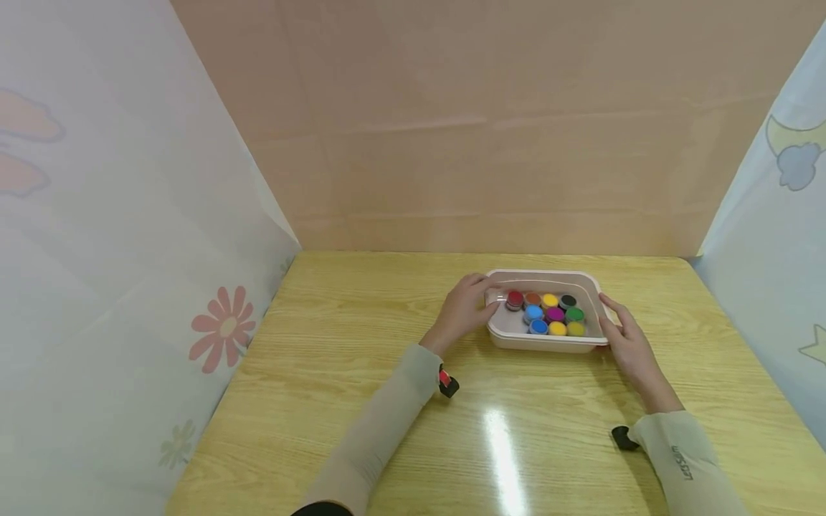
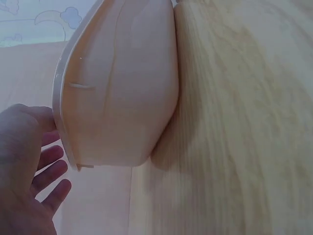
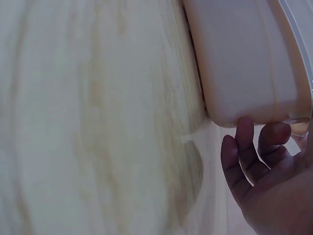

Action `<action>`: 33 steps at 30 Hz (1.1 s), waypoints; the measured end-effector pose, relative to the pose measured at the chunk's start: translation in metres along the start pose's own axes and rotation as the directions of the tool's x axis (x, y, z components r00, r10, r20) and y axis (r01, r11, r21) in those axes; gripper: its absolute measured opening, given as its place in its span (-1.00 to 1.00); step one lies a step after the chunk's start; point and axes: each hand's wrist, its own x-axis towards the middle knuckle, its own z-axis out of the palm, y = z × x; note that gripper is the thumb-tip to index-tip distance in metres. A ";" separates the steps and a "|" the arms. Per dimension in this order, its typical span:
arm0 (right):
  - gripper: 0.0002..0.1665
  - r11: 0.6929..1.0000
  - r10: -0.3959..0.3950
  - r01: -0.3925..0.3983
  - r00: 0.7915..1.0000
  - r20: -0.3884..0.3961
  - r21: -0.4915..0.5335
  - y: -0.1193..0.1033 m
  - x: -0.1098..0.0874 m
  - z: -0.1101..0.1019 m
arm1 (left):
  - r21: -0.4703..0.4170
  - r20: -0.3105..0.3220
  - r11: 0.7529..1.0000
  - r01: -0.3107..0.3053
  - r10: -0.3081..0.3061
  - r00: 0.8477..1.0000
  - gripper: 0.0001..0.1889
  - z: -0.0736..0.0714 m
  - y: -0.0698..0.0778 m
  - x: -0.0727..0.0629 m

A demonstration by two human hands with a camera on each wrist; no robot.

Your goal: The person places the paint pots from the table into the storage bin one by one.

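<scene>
A pale pink plastic box (image 1: 540, 343) with a rounded rim stands on the table, held between my two hands. Inside it are several small round pots (image 1: 554, 314) with red, orange, yellow, black, blue, purple and green tops. My left hand (image 1: 459, 313) holds the box's left end by the rim; in the left wrist view, thumb and forefinger meet the rim while the other fingers (image 2: 51, 174) are apart from the wall. At the right end, my right hand (image 1: 634, 352) grips the rim, thumb on top, with fingertips (image 3: 245, 128) against the outer wall.
The light wood table (image 1: 361, 373) ends at a brown paper backdrop (image 1: 477, 143). Patterned white sheets stand at the left (image 1: 129, 236) and right (image 1: 761, 287). Black camera mounts sit at the left wrist (image 1: 448, 385) and right wrist (image 1: 623, 438).
</scene>
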 end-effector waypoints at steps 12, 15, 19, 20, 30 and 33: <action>-0.28 1.000 -0.007 0.007 1.000 -0.012 0.004 -0.005 0.000 -0.001 | -0.341 0.010 0.939 0.036 -0.034 0.999 -0.65 0.001 -0.012 -0.022; -0.28 1.000 -0.017 0.017 1.000 -0.010 0.021 -0.005 0.000 -0.001 | -0.378 0.016 0.925 0.044 -0.041 0.999 -0.66 0.002 -0.012 -0.023; -0.28 1.000 -0.018 0.018 1.000 -0.010 0.016 -0.005 -0.001 0.000 | -0.371 0.022 0.927 0.060 -0.056 0.998 -0.66 0.002 -0.012 -0.023; -0.28 1.000 -0.018 0.018 1.000 -0.013 -0.002 -0.005 -0.001 0.000 | -0.365 0.024 0.929 0.061 -0.056 0.998 -0.66 0.002 -0.012 -0.023; -0.31 0.976 -0.067 0.063 0.998 -0.009 -0.210 -0.012 -0.002 -0.016 | -0.172 0.107 0.984 0.053 -0.035 0.994 -0.48 -0.016 -0.033 -0.031; -0.32 0.952 -0.121 0.109 0.992 -0.023 -0.287 -0.013 0.000 -0.028 | -0.061 0.107 0.997 0.048 -0.041 0.993 -0.39 -0.038 -0.059 -0.040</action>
